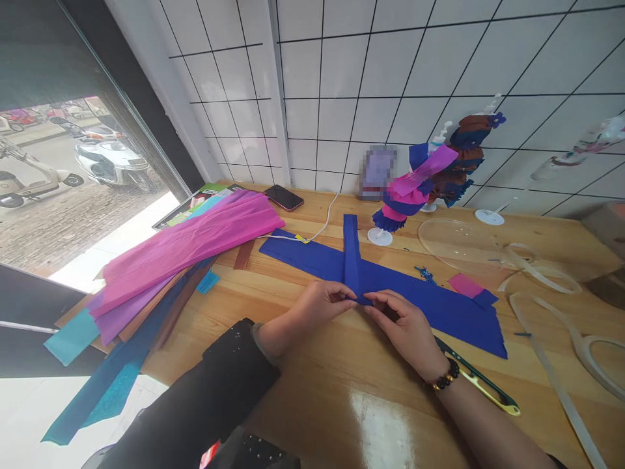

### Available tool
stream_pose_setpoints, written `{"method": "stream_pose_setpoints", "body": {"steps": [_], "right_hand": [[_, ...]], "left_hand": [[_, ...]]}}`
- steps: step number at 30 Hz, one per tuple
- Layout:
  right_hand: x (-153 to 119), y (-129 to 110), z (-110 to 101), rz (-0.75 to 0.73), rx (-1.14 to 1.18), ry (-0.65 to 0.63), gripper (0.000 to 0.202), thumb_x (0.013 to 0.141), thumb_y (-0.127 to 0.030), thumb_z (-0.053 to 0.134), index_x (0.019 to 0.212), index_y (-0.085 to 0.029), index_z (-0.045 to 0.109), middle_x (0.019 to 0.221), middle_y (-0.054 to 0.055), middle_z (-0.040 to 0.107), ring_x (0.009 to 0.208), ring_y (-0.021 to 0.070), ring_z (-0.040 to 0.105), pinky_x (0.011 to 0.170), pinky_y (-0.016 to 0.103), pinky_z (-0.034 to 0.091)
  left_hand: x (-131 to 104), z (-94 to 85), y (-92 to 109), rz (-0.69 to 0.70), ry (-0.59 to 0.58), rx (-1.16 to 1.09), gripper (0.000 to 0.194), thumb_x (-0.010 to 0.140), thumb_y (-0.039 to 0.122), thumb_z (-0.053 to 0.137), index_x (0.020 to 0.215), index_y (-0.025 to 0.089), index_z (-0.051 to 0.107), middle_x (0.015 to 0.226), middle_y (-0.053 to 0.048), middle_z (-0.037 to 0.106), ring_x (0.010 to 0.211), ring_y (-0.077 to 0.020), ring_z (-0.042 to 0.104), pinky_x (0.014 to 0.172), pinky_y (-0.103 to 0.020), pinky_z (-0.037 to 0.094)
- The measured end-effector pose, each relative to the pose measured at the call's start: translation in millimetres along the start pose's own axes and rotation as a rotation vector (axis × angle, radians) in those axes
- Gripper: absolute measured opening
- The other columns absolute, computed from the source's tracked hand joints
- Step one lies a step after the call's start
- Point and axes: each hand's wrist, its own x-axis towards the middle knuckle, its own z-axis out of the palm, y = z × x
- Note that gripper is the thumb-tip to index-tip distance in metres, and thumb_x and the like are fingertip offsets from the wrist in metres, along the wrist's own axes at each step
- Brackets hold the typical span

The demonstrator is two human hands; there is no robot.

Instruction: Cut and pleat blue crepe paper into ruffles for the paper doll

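A narrow strip of blue crepe paper (352, 251) points away from me, crossing over a wider blue crepe paper sheet (430, 293) on the table. My left hand (325, 303) pinches the strip's near end between thumb and fingertips. On the same end, just to the right, my right hand (400, 326) pinches too, wearing a beaded bracelet. The near edge looks folded between the two hands. Under the right wrist lies a long green and yellow tool (481, 378), perhaps a cutter, partly hidden by the arm.
Pink crepe paper (195, 241) tops a pile of coloured sheets at left. A phone (284, 197) and white cable (329, 215) lie behind. Ruffled paper figures (410, 185) stand on white bases near the tiled wall. White tape (547, 339) loops at right by a pink scrap (466, 284).
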Motion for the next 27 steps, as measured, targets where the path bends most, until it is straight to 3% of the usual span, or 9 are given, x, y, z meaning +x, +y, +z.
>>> {"method": "stream_pose_setpoints", "body": {"steps": [9,16,23,27], "right_hand": [[-1,-2,-1,0.044,0.044,0.016,0.017,0.078,-0.034,0.052,0.080,-0.021,0.062,0.085,0.004,0.064,0.079,0.0170,0.058,0.071,0.028,0.046],[-2,-10,0,0.295,0.202,-0.008,0.025,0.073,-0.038,0.056,0.087,-0.019,0.061,0.068,0.002,0.066,0.063,0.0162,0.061,0.061,0.027,0.048],[-2,-10,-1,0.305,0.262,0.001,0.027,0.071,-0.041,0.058,0.083,-0.018,0.063,0.067,0.003,0.067,0.061,0.0163,0.062,0.061,0.027,0.049],[-1,-8,-2,0.348,0.312,-0.006,0.029,0.070,-0.042,0.059,0.084,-0.017,0.063,0.066,0.003,0.067,0.062,0.0162,0.062,0.062,0.026,0.049]], "left_hand": [[0,0.0,1,-0.026,0.013,-0.045,0.023,0.070,0.033,0.060,0.080,0.013,0.065,0.064,-0.001,0.059,0.059,-0.0093,0.051,0.057,-0.020,0.041],[1,1.2,-2,-0.078,-0.014,-0.178,0.027,0.068,0.034,0.061,0.082,0.011,0.063,0.065,-0.002,0.060,0.059,-0.0088,0.053,0.057,-0.019,0.041],[2,2.8,-6,-0.083,-0.043,-0.275,0.034,0.067,0.037,0.063,0.091,0.012,0.062,0.069,-0.003,0.061,0.062,-0.0094,0.055,0.060,-0.020,0.043],[2,3.4,-8,-0.101,-0.043,-0.324,0.032,0.068,0.037,0.063,0.086,0.011,0.063,0.075,-0.006,0.065,0.068,-0.0120,0.059,0.065,-0.022,0.044]]}}
